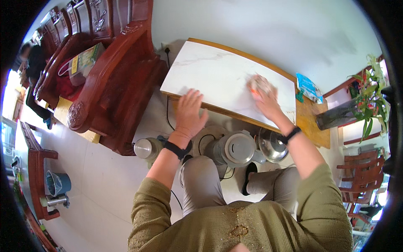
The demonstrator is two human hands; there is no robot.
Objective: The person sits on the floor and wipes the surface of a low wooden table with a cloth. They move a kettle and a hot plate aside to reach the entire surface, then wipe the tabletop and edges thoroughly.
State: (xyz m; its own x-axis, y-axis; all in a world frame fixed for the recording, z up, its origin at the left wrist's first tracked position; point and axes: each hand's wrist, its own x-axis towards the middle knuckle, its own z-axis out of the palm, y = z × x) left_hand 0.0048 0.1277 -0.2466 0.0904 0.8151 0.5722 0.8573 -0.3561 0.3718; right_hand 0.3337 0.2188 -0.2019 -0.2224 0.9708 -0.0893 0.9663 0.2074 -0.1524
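A white marble-patterned board with a wooden rim [217, 72] lies before me against the wall. My left hand [190, 111] rests at its near left edge, fingers spread, with nothing in it. On the right part of the white surface, my right hand [267, 102] presses a crumpled, pale cloth [262, 84] with some orange on it; both are blurred. Black bands circle both wrists. Right of the white surface, a blue and white packet [309, 88] and a green clip [299, 96] lie on the yellowish wooden top [315, 126].
A carved red-brown wooden chair [110, 85] stands at left, holding a bag. Below the board are a lidded metal pot [237, 148], a steel basin [272, 146], another lidded vessel [147, 148] and cables. A dark vase [337, 115] with leafy stems is at right. A person [34, 63] is far left.
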